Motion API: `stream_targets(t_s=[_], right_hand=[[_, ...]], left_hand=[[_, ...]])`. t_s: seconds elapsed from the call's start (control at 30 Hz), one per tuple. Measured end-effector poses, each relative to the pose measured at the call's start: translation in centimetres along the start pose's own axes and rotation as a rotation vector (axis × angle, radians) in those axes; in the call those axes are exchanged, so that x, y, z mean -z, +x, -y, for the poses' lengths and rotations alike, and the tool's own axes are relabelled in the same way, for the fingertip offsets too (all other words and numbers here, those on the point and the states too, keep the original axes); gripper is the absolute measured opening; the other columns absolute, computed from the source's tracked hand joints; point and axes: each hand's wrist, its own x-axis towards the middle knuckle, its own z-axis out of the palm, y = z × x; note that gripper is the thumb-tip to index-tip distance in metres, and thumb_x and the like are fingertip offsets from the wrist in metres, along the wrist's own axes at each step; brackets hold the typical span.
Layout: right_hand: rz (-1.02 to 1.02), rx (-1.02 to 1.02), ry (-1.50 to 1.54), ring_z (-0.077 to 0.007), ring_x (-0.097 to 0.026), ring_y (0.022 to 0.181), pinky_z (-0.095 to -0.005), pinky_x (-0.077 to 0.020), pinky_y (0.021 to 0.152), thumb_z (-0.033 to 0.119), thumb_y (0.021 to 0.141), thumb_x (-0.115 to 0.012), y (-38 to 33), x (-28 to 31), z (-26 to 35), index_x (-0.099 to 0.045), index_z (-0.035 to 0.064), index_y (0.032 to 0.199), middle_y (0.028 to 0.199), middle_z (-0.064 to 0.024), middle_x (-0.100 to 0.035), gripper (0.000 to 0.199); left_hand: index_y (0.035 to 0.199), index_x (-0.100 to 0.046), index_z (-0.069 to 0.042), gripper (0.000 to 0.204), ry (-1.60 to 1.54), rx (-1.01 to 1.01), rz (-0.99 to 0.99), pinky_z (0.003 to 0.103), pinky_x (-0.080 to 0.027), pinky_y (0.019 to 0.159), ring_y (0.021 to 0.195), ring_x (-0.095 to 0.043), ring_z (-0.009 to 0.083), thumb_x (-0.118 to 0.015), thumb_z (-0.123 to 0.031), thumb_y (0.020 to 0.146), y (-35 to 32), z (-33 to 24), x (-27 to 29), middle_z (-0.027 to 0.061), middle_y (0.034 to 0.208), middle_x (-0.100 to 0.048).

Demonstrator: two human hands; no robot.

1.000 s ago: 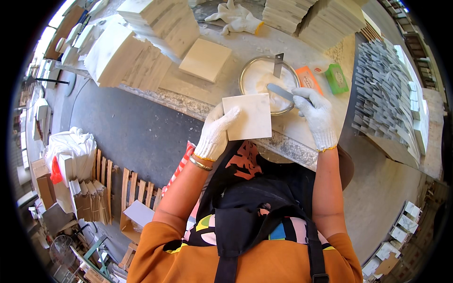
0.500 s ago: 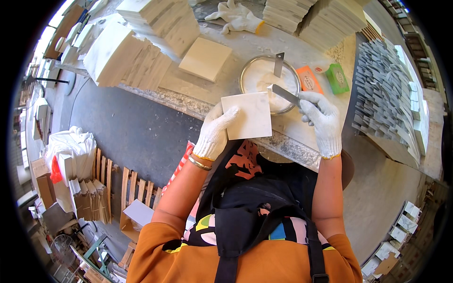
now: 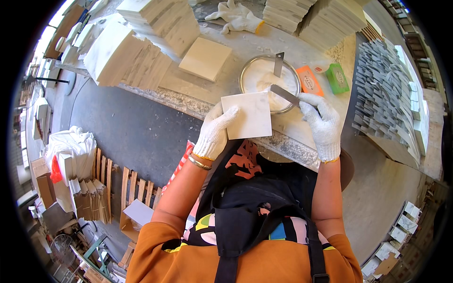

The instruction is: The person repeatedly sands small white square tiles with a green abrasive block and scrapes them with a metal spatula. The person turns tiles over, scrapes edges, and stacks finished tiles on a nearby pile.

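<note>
In a white knit glove, my left hand [image 3: 215,131] grips a square white stone tile [image 3: 249,116] by its left edge, thumb across the face. My right hand [image 3: 322,123], gloved the same way, is closed on the near end of a flat metal putty knife [image 3: 284,95]. The knife's blade reaches over the rim of a round metal pan [image 3: 242,78] of white paste [image 3: 258,75]. A second metal blade [image 3: 278,64] stands in the paste at the pan's far side. The tile hangs in front of the pan, hiding part of its near left rim.
On the worktable [image 3: 179,96] lie a cream tile [image 3: 205,59], a spare glove [image 3: 236,19], an orange box [image 3: 309,80] and a green box [image 3: 338,78]. Tall tile stacks [image 3: 127,56] line the left and back. Many grey strips [image 3: 389,89] are piled at right. Wooden pallets [image 3: 137,187] stand lower left.
My right hand has turned the putty knife; the white paste seen at its tip before no longer shows there. The tile and my left hand stay almost still.
</note>
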Motion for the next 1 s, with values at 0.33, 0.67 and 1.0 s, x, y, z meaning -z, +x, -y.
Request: stream_targets(t_s=[0.33,0.67,1.0], right_hand=[[0.046,-0.295,0.248,-0.0076,-0.064,0.08,-0.0222,-0.0517,0.067,0.01,0.094,-0.069,-0.1,0.1,1.3,-0.073,0.0026,0.115,0.1,-0.0037,-0.072,0.023],[0.047,-0.305,0.205,-0.0055,-0.06,0.078,-0.0219,-0.049,0.065,0.01,0.094,-0.066,-0.6,-0.6,0.7,-0.073,0.0037,0.116,0.097,-0.0015,-0.071,0.024],[0.026,-0.31,0.233,-0.0066,-0.063,0.082,-0.0234,-0.0513,0.066,0.009,0.094,-0.067,-1.0,0.3,1.4,-0.074,0.0037,0.115,0.1,-0.0015,-0.072,0.023]], left_hand=[[0.137,-0.055,0.003,0.045,0.016,-0.004,-0.003,0.033,-0.05,0.099,0.112,-0.063,0.0181,-0.063,-0.02,0.099,-0.1,-0.2,-0.1,0.01,0.126,-0.065],[0.137,-0.054,0.004,0.045,0.014,0.003,0.015,0.033,-0.05,0.1,0.114,-0.062,0.0181,-0.062,-0.019,0.099,-0.1,-0.3,-0.3,0.0107,0.127,-0.064],[0.133,-0.057,0.003,0.043,-0.008,-0.009,-0.006,0.032,-0.052,0.097,0.109,-0.064,0.016,-0.066,-0.02,0.098,-0.1,-0.1,-0.3,0.0102,0.123,-0.067]])
